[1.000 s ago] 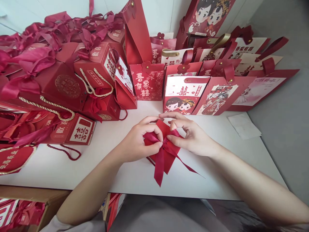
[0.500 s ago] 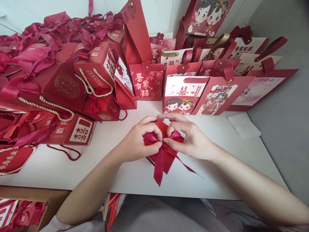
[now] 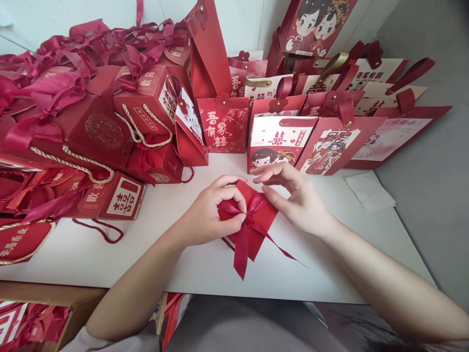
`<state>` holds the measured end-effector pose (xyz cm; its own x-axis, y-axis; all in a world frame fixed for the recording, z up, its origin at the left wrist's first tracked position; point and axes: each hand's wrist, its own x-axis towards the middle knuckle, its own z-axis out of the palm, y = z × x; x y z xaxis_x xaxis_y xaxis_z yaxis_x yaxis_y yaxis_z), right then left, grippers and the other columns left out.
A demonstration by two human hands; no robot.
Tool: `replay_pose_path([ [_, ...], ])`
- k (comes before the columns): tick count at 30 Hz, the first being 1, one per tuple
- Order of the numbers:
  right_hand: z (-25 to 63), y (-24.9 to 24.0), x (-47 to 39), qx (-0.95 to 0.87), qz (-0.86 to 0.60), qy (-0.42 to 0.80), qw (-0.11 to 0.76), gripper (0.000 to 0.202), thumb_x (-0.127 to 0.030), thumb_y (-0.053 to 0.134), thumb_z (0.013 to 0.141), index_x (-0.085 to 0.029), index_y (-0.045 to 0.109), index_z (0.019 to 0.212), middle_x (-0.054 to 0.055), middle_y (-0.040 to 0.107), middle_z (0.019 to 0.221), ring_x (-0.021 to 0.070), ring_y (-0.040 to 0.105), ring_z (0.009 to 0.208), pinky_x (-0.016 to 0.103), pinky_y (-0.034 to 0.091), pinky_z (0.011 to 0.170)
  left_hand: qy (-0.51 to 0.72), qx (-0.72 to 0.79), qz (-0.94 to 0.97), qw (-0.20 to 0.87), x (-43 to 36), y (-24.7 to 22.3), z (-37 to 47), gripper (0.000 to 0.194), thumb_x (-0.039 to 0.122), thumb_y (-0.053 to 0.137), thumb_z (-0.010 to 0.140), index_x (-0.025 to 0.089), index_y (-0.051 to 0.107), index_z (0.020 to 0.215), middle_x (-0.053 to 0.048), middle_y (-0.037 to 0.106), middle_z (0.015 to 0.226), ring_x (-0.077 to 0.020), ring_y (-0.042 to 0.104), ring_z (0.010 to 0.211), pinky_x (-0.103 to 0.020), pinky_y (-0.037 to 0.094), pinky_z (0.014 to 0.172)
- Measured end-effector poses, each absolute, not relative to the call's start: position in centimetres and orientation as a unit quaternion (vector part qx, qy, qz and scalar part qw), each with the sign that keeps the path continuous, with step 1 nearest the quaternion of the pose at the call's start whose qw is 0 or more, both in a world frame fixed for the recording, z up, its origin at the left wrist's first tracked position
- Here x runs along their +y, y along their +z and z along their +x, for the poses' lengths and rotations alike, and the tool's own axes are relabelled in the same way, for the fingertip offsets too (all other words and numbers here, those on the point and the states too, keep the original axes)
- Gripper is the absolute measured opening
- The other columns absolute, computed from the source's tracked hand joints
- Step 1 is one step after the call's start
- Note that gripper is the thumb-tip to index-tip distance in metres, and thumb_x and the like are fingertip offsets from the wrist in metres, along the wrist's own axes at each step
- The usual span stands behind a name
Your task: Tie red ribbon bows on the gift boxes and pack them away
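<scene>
A small red gift box (image 3: 266,220) stands on the white table in front of me, with a dark pink ribbon (image 3: 242,254) tied in a bow on its top. Thumb and forefinger of my left hand (image 3: 216,210) pinch the bow's left side close to the knot. My right hand (image 3: 298,200) hovers at the box's right side, fingers apart and holding nothing, its thumb near the right loop. Two ribbon tails hang toward the table's front edge. Part of a dark red cord shows under the box at the left; its far side is partly hidden by my left hand.
Red gift boxes with ribbon bows (image 3: 98,107) are piled at the left. Several upright red and white gift bags (image 3: 282,142) line the back. White paper (image 3: 370,190) lies at the right by the grey wall (image 3: 432,171). A cardboard carton (image 3: 84,305) sits below the front left edge.
My right hand has let go of the bow's right side and moved slightly right, its fingers spreading. My left hand keeps its pinch in the same place.
</scene>
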<state>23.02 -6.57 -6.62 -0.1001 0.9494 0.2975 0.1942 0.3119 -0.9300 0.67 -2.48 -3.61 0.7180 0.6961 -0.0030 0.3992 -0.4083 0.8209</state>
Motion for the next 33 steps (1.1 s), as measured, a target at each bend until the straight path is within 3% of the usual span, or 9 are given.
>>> replay_pose_path([
  [3, 23.3, -7.0, -6.2, -0.577, -0.467, 0.397, 0.54, 0.009, -0.025, 0.058, 0.099, -0.027, 0.061, 0.108, 0.005, 0.066, 0.115, 0.0209, 0.069, 0.103, 0.041, 0.055, 0.095, 0.191, 0.363, 0.814, 0.411, -2.4, -3.7, 0.8, 0.003, 0.019, 0.064, 0.085, 0.021, 0.065, 0.087, -0.008, 0.054, 0.141, -0.0253, 0.056, 0.133, -0.036, 0.05, 0.105],
  [9, 23.4, -7.6, -5.9, -0.547, -0.476, 0.423, 0.543, 0.018, -0.043, 0.064, 0.097, -0.027, 0.063, 0.106, 0.005, 0.067, 0.113, 0.0233, 0.065, 0.108, 0.042, 0.054, 0.097, 0.271, 0.381, 0.784, 0.409, -1.9, -4.1, 0.4, 0.015, 0.028, 0.064, 0.09, 0.023, 0.062, 0.104, -0.008, 0.057, 0.141, -0.0262, 0.055, 0.134, -0.038, 0.051, 0.104],
  [11, 23.4, -7.6, -5.9, -0.545, -0.488, 0.427, 0.531, 0.022, -0.048, 0.063, 0.097, -0.026, 0.064, 0.104, 0.005, 0.067, 0.11, 0.0231, 0.065, 0.104, 0.042, 0.053, 0.094, 0.312, 0.398, 0.757, 0.413, -1.5, -4.2, 0.0, 0.018, 0.034, 0.062, 0.092, 0.024, 0.061, 0.107, -0.007, 0.062, 0.131, -0.0229, 0.061, 0.121, -0.035, 0.052, 0.097],
  [13, 23.3, -7.5, -5.9, -0.55, -0.492, 0.435, 0.516, 0.025, -0.05, 0.061, 0.098, -0.026, 0.065, 0.098, 0.005, 0.068, 0.104, 0.0226, 0.065, 0.1, 0.041, 0.053, 0.092, 0.326, 0.435, 0.736, 0.403, -1.0, -4.2, -0.6, 0.017, 0.039, 0.058, 0.095, 0.023, 0.06, 0.098, -0.003, 0.066, 0.104, -0.019, 0.063, 0.097, -0.031, 0.051, 0.082],
  [15, 23.2, -7.4, -5.9, -0.554, -0.487, 0.448, 0.506, 0.026, -0.05, 0.063, 0.097, -0.025, 0.065, 0.091, 0.005, 0.069, 0.099, 0.022, 0.065, 0.097, 0.039, 0.053, 0.089, 0.298, 0.453, 0.74, 0.398, -0.4, -3.9, -1.1, 0.028, 0.046, 0.054, 0.097, 0.021, 0.059, 0.085, -0.001, 0.058, 0.081, -0.0157, 0.056, 0.076, -0.029, 0.044, 0.068],
  [18, 22.9, -7.2, -6.0, -0.547, -0.468, 0.462, 0.518, 0.024, -0.046, 0.069, 0.094, -0.024, 0.064, 0.084, 0.004, 0.07, 0.096, 0.0205, 0.065, 0.091, 0.036, 0.054, 0.084, 0.233, 0.427, 0.761, 0.429, 0.0, -3.3, -1.6, 0.043, 0.053, 0.051, 0.096, 0.018, 0.058, 0.071, 0.0, 0.051, 0.068, -0.0137, 0.047, 0.064, -0.029, 0.035, 0.06],
  [24, 22.8, -6.9, -6.2, -0.547, -0.46, 0.454, 0.532, 0.019, -0.041, 0.072, 0.092, -0.024, 0.067, 0.084, 0.004, 0.072, 0.099, 0.0207, 0.067, 0.098, 0.034, 0.054, 0.088, 0.183, 0.389, 0.775, 0.463, -0.4, -2.4, -1.3, 0.031, 0.044, 0.069, 0.087, 0.018, 0.064, 0.072, 0.0, 0.058, 0.071, -0.0143, 0.052, 0.068, -0.028, 0.04, 0.064],
  [29, 22.7, -7.1, -6.0, -0.541, -0.454, 0.471, 0.528, 0.023, -0.039, 0.073, 0.092, -0.022, 0.065, 0.078, 0.004, 0.074, 0.094, 0.0181, 0.067, 0.088, 0.032, 0.053, 0.08, 0.201, 0.382, 0.782, 0.45, -0.6, -3.2, -1.0, 0.033, 0.041, 0.062, 0.094, 0.017, 0.062, 0.072, 0.001, 0.054, 0.071, -0.0126, 0.049, 0.067, -0.027, 0.038, 0.063],
  [33, 22.5, -7.3, -6.0, -0.538, -0.451, 0.463, 0.541, 0.025, -0.037, 0.072, 0.093, -0.021, 0.063, 0.075, 0.004, 0.073, 0.092, 0.0168, 0.065, 0.084, 0.031, 0.051, 0.077, 0.219, 0.391, 0.77, 0.455, -0.7, -3.9, -0.8, 0.04, 0.039, 0.055, 0.098, 0.017, 0.051, 0.064, 0.002, 0.044, 0.066, -0.0113, 0.04, 0.061, -0.028, 0.03, 0.056],
])
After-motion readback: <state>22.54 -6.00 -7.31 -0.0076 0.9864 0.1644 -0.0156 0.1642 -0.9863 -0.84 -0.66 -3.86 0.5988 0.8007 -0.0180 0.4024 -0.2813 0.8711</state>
